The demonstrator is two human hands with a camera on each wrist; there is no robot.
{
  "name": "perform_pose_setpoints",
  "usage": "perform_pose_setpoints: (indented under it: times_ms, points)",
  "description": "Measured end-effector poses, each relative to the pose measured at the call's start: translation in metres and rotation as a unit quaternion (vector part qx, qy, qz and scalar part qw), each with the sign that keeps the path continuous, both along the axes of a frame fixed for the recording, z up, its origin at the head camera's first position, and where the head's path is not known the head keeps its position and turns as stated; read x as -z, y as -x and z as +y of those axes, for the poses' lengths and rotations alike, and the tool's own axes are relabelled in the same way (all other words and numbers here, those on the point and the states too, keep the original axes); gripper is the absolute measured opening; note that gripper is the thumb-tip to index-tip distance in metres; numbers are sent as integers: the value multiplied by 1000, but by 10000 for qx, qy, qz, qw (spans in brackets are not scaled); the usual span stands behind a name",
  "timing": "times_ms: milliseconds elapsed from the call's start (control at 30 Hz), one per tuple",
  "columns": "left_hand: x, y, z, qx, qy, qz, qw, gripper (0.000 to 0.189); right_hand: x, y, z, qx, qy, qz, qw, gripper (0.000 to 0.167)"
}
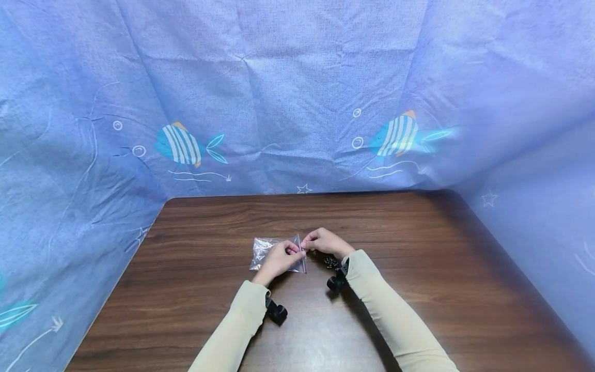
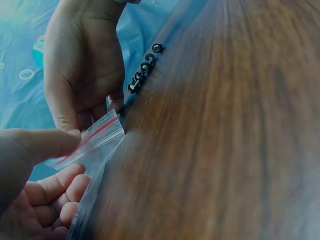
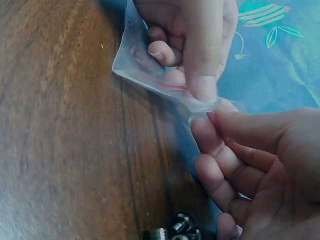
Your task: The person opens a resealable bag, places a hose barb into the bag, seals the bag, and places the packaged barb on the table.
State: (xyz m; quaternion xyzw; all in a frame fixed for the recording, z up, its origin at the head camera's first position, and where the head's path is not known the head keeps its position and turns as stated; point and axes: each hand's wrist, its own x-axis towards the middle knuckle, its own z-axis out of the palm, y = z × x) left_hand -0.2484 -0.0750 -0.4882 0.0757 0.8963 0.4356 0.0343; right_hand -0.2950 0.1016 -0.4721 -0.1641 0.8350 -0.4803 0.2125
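A clear plastic zip bag (image 1: 261, 250) with a red line along its seal lies near the middle of the table. My left hand (image 1: 278, 260) pinches the bag close to its seal, thumb on top, as the left wrist view shows. At the bag's seal end, my right hand (image 1: 327, 242) pinches the edge between thumb and index finger, its fingertips touching the left thumb's tip in the right wrist view. Several small dark metal screws (image 2: 145, 69) lie grouped on the table beside the right hand. Whether the bag's mouth is parted cannot be told.
The brown wood-grain table (image 1: 186, 310) reaches back to a blue fish-print cloth (image 1: 288, 103), which also hangs along both sides. A black wrist camera (image 1: 277, 312) is strapped to the left wrist, another (image 1: 335, 283) to the right.
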Motion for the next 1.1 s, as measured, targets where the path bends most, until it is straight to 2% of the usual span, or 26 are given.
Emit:
perform_pose_setpoints:
  times_ms: [300,533,700,833,1100]
  points:
    - [2,-2,0,136,50,345,9993,16,1,0,0,76,-72,-95,9999,17]
    - [3,-2,3,78,34,370,9993,14,2,-2,3,25,-174,24,9998,23]
    - [3,-1,3,108,-83,379,9992,15,3,0,4,53,-158,96,9998,19]
    - [3,-2,2,104,-144,369,9992,14,6,0,3,55,-122,-7,9999,17]
    - [5,0,-2,79,-75,505,9987,10,6,0,-1,8,-105,-31,9999,14]
